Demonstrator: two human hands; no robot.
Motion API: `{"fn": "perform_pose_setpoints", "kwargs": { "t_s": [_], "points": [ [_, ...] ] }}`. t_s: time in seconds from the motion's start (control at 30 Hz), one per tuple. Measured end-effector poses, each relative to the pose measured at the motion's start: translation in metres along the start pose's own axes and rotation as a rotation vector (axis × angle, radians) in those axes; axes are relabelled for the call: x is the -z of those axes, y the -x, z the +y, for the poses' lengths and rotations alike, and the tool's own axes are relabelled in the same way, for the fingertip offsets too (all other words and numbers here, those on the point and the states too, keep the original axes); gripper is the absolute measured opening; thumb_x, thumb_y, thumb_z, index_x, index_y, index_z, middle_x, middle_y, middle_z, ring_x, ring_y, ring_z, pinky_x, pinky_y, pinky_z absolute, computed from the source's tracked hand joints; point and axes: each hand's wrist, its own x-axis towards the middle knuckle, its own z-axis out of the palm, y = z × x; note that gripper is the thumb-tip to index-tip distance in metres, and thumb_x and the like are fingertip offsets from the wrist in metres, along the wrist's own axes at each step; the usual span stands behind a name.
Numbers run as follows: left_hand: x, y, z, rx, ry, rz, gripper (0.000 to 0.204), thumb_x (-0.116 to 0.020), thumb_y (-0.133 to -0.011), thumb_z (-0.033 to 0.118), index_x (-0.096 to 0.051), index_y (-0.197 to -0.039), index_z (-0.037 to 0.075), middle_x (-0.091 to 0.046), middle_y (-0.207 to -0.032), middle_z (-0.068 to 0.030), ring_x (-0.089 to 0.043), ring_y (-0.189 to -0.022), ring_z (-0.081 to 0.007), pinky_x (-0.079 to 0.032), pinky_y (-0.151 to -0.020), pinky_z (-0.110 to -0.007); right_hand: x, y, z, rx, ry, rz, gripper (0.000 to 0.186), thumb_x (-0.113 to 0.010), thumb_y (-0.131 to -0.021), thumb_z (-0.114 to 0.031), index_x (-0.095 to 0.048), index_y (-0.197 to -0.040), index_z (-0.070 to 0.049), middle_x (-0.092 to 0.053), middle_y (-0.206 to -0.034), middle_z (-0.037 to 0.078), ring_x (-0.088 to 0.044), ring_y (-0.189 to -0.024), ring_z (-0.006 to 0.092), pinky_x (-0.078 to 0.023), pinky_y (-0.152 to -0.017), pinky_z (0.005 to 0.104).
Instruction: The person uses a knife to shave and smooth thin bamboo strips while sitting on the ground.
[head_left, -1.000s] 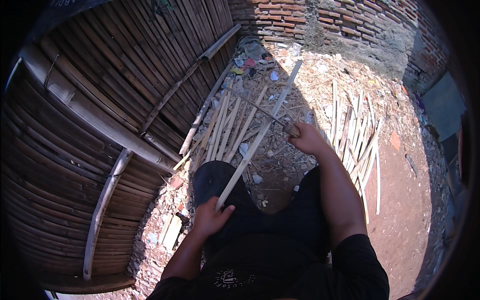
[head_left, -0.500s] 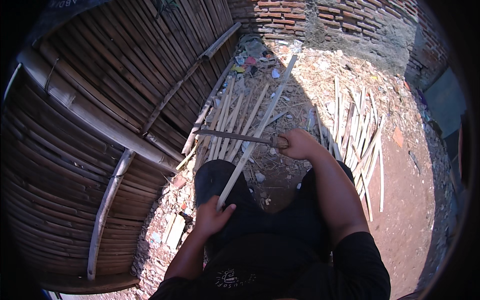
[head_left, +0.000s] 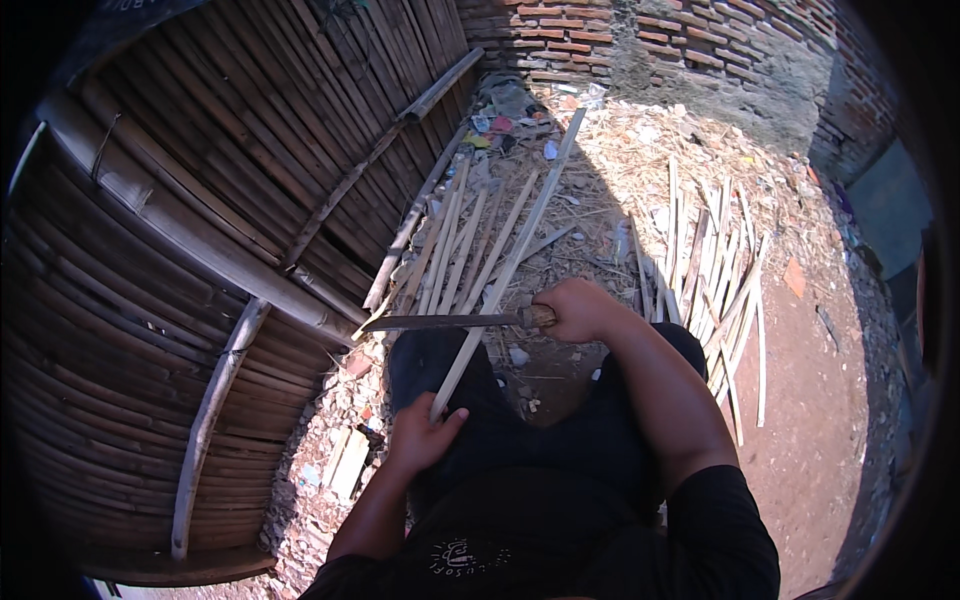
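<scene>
head camera | left fisheye | faces down, forward | hands (head_left: 424,438) near

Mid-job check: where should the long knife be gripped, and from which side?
Best by its wooden handle, I'd judge, coming from the right: the handle is the short, thick right-hand end, where the right hand grips it, while the long blade points left, crossing the pale strip in this view.
</scene>
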Motion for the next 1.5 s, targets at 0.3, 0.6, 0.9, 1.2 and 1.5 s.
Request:
{"fn": "perform_pose_setpoints", "kwargs": {
  "t_s": [0.3, 0.6, 0.9, 1.2, 1.5],
  "points": [
    [-0.003, -0.001, -0.003, -0.082, -0.086, 0.045, 0.046, -0.08, -0.088, 0.048, -0.064, -0.093, 0.004, -0.064, -0.065, -0.0095, -0.068, -0.061, -0.0283, -0.052, -0.058, -0.041, 0.026, 0.011, 0.044, -0.197, -0.096, 0.178, 0.034, -0.077, -0.081, -0.033, -0.072, -0.103, -0.007, -0.072, -0.096, 0.021, -0.068, -0.098, 0.0416, -0.054, -0.086, 0.0501],
    [0.004, 0.001, 0.011, 0.01, -0.036, -0.034, 0.044, -0.079, -0.09, 0.042, -0.065, -0.099, 0.002, -0.066, -0.073, -0.0107, -0.067, -0.069, -0.0221, -0.052, -0.065, -0.038, 0.024, 0.012, 0.036, -0.253, -0.077, 0.283, 0.037, -0.078, -0.08, -0.031, -0.073, -0.107, -0.007, -0.072, -0.095, 0.023, -0.069, -0.096, 0.0425, -0.054, -0.086, 0.0513],
    [-0.003, 0.0, -0.003, -0.042, -0.024, 0.046, 0.048, -0.081, -0.087, 0.046, -0.064, -0.092, 0.002, -0.063, -0.065, -0.0097, -0.066, -0.059, -0.0252, -0.051, -0.057, -0.04, -0.006, -0.003, -0.011, 0.134, 0.133, 0.06, 0.026, -0.077, -0.077, -0.031, -0.071, -0.093, -0.011, -0.071, -0.083, 0.017, -0.07, -0.086, 0.041, -0.055, -0.076, 0.0518],
    [-0.002, 0.0, 0.004, -0.076, -0.064, 0.03, 0.048, -0.08, -0.087, 0.046, -0.063, -0.09, 0.001, -0.063, -0.065, -0.012, -0.068, -0.061, -0.0304, -0.051, -0.057, -0.041, 0.029, 0.011, 0.065, -0.508, -0.198, 0.475, 0.039, -0.077, -0.084, -0.036, -0.072, -0.109, -0.006, -0.074, -0.099, 0.022, -0.069, -0.099, 0.0419, -0.054, -0.089, 0.0517],
    [-0.005, -0.002, -0.008, -0.107, 0.042, 0.091, 0.046, -0.081, -0.087, 0.045, -0.064, -0.09, 0.002, -0.064, -0.066, -0.0112, -0.066, -0.06, -0.0265, -0.051, -0.058, -0.04, 0.001, 0.0, 0.0, -0.018, 0.08, 0.077, 0.032, -0.079, -0.077, -0.032, -0.07, -0.097, -0.007, -0.071, -0.085, 0.02, -0.069, -0.086, 0.0421, -0.055, -0.078, 0.0509]
  ]
}}
